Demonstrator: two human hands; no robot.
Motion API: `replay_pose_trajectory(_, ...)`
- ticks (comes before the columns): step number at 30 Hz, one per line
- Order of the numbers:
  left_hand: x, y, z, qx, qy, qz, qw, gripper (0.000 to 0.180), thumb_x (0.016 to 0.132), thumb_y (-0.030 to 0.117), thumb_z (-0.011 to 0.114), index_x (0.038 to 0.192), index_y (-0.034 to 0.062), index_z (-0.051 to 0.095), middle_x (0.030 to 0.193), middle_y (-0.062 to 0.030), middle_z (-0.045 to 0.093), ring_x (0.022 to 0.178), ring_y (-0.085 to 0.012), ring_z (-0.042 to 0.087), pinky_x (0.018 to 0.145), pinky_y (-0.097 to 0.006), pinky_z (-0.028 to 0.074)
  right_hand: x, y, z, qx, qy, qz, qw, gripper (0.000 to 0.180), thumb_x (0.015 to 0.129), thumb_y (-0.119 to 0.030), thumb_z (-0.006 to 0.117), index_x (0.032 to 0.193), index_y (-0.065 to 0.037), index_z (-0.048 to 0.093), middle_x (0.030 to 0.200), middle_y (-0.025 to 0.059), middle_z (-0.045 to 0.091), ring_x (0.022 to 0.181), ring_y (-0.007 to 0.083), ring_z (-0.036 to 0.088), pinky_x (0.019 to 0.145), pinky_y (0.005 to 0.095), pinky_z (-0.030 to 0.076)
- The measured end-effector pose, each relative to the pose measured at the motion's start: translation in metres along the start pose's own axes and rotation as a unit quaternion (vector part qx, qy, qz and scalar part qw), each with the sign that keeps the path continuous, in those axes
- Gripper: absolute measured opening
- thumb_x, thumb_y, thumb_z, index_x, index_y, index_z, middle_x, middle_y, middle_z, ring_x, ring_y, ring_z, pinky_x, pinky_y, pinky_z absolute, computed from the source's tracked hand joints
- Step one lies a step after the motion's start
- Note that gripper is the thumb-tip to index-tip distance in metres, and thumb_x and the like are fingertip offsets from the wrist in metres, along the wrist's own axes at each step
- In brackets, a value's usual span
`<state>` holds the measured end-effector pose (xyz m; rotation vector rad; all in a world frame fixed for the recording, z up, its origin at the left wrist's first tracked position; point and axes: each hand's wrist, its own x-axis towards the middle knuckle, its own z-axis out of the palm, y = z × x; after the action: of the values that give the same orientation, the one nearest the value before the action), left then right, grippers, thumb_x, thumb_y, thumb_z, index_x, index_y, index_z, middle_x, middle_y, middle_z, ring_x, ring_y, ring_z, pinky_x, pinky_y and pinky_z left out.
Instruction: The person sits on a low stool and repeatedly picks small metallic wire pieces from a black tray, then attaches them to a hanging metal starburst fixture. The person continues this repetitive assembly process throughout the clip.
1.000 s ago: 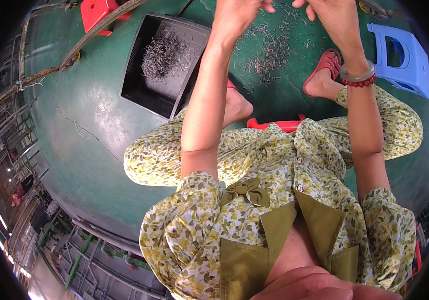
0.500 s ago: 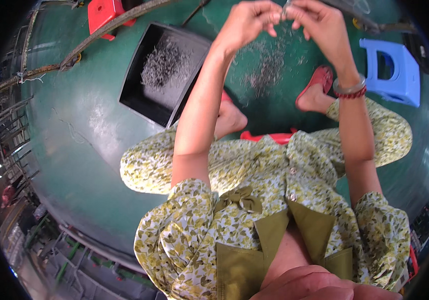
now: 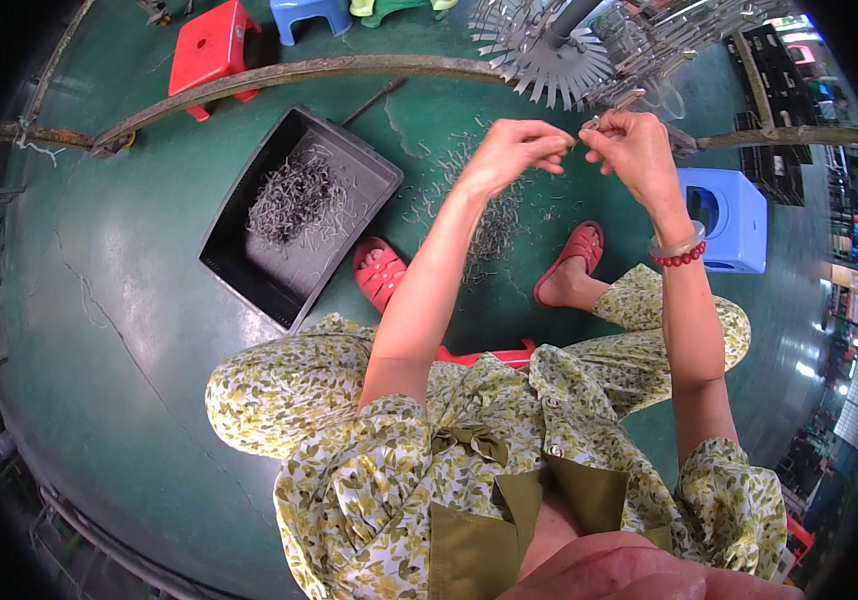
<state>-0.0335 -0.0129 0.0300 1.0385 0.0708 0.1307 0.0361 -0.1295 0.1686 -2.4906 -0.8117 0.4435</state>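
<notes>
In front of me, over the floor, my left hand (image 3: 517, 152) is closed, thumb and fingers pinched together. Whatever its fingertips hold is too small to make out. Just to its right, my right hand (image 3: 636, 155) is also closed, gripping a small shiny metal piece (image 3: 592, 123) that is mostly hidden by the fingers. The fingertips of both hands nearly meet. Right behind them stands a metal rack with a round, toothed disc (image 3: 571, 70). Below the hands, a loose pile of small curved metal pieces (image 3: 494, 232) lies on the green floor.
A black bin (image 3: 324, 262) with many similar metal pieces (image 3: 294, 200) sits at the left. A curved bar (image 3: 319, 68) crosses ahead. A blue stool (image 3: 739, 235) stands right, a red stool (image 3: 211, 50) far left. Black crates (image 3: 764, 90) are at the far right.
The view has tilted upward, bringing the toothed disc and rack into sight. My fingertips, which met at a small shiny piece, are now slightly apart.
</notes>
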Motion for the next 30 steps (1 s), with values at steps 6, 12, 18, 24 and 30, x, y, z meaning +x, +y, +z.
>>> replay_pose_trajectory(6,0.016,-0.006,-0.021,-0.108,0.103,0.000,0.989,0.038,0.087,0.022,0.060,0.113,-0.0042,0.055,0.105,-0.0124,0.061,0.092,-0.0155,0.058,0.078,-0.029,0.053,0.022,0.026,0.013,0.114,0.058,-0.064,0.990,0.017,0.077,-0.010,0.067,0.078,0.007,0.065,0.065,0.0120,0.066,0.061,0.0140,0.066,0.055,0.0249,0.050)
replay_pose_trajectory(12,0.038,0.004,-0.021,-0.141,0.056,-0.005,0.988,0.026,0.087,0.019,0.061,0.101,-0.0025,0.061,0.091,-0.0078,0.064,0.079,-0.0111,0.060,0.073,-0.023,0.052,0.025,0.018,0.012,0.085,0.087,-0.069,0.990,0.017,0.076,-0.009,0.068,0.077,0.007,0.064,0.066,0.0128,0.066,0.062,0.0154,0.066,0.057,0.0263,0.051)
replay_pose_trajectory(18,0.048,0.010,-0.008,-0.090,0.091,-0.044,0.991,0.021,0.083,0.019,0.064,0.093,0.0004,0.065,0.086,-0.0049,0.065,0.074,-0.0079,0.060,0.065,-0.020,0.050,0.022,0.012,0.013,0.026,0.149,-0.045,0.987,0.017,0.074,-0.008,0.067,0.076,0.008,0.064,0.065,0.0155,0.065,0.061,0.0182,0.067,0.058,0.0294,0.051)
replay_pose_trajectory(24,0.053,0.009,-0.001,-0.089,0.101,-0.050,0.990,0.017,0.080,0.016,0.066,0.090,0.0025,0.066,0.080,-0.0022,0.066,0.067,-0.0066,0.060,0.058,-0.019,0.048,0.012,0.012,0.009,0.002,0.179,-0.042,0.983,0.016,0.074,-0.007,0.067,0.072,0.008,0.064,0.062,0.0165,0.064,0.060,0.0192,0.067,0.057,0.0294,0.051)
replay_pose_trajectory(30,0.055,0.007,0.012,-0.083,0.078,-0.040,0.993,0.013,0.077,0.011,0.067,0.084,-0.0001,0.065,0.074,-0.0030,0.065,0.061,-0.0067,0.059,0.054,-0.017,0.048,0.009,0.031,0.005,0.064,0.180,-0.030,0.981,0.015,0.074,-0.007,0.068,0.071,0.007,0.064,0.061,0.0141,0.065,0.059,0.0172,0.066,0.056,0.0275,0.050)
